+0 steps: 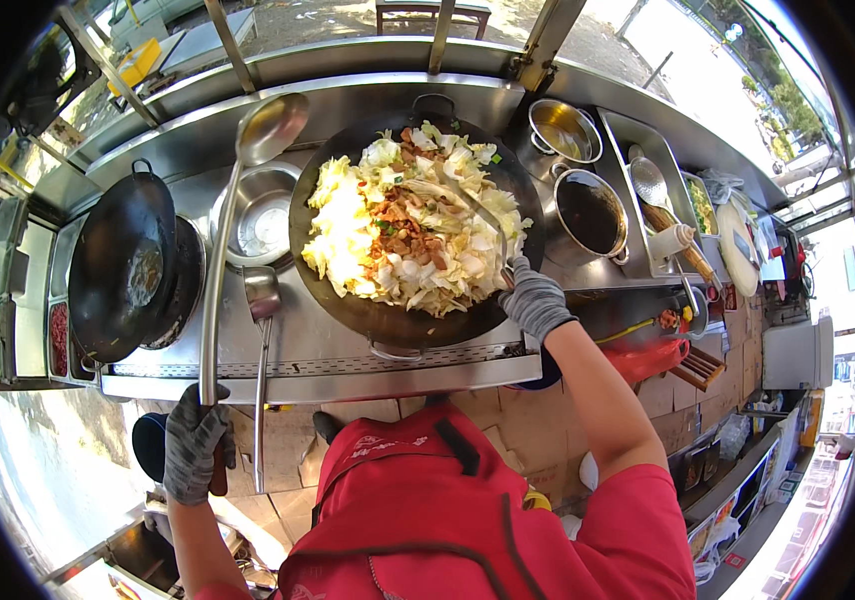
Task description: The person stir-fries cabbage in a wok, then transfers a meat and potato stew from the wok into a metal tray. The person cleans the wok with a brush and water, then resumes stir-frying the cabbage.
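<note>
My left hand (195, 446), in a grey knit glove, grips the wooden handle of a long metal ladle (274, 129). The ladle's bowl is raised at the counter's back, left of a large wok (337, 321). Chopped cabbage (439, 289) fills this wok, with browned meat pieces (403, 238) and bits of green heaped in the middle. At the wok's right rim, my gloved right hand (538, 300) holds a metal wok spatula (499, 229). Its shaft reaches over the food, and its far end is partly hidden among the cabbage.
A second wok (124, 262) leans tilted at the left. Near it are a steel bowl (266, 217) and a small long-handled ladle (262, 292). Rightward stand a pot of dark liquid (589, 210), a pot of yellowish liquid (564, 131), and a tray holding a skimmer (648, 180) and squeeze bottle (671, 241).
</note>
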Tool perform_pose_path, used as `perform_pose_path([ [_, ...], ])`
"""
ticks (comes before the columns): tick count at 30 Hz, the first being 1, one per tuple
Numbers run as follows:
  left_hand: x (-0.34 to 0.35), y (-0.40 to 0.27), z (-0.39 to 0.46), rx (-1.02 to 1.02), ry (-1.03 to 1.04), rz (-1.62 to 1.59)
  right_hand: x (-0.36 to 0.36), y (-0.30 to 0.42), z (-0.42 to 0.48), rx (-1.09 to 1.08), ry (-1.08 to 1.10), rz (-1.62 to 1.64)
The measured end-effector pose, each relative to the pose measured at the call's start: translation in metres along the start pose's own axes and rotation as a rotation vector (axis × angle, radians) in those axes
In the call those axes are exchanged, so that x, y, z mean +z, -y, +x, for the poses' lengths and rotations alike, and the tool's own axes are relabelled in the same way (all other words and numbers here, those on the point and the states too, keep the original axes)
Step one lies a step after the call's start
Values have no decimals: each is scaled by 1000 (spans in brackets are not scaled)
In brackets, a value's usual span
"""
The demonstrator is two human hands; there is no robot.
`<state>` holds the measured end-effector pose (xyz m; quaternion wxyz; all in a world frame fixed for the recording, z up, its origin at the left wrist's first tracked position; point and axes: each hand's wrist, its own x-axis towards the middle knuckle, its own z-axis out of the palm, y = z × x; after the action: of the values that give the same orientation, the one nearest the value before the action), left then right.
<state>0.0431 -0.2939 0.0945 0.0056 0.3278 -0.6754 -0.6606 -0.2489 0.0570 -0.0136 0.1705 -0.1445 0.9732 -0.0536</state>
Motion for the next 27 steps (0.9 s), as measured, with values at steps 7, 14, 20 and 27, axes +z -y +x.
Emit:
perform_pose_path([
  [7,96,4,81,45,21,219,-157,-104,49,-170,234,21],
  [14,154,17,140,-203,200,-81,-54,-139,187,-346,326,3],
  [20,156,1,99,-262,183,-95,-19,-20,143,-398,93,-4],
  [27,128,1,15,-74,208,223,-62,-22,36,-391,146,-419],
])
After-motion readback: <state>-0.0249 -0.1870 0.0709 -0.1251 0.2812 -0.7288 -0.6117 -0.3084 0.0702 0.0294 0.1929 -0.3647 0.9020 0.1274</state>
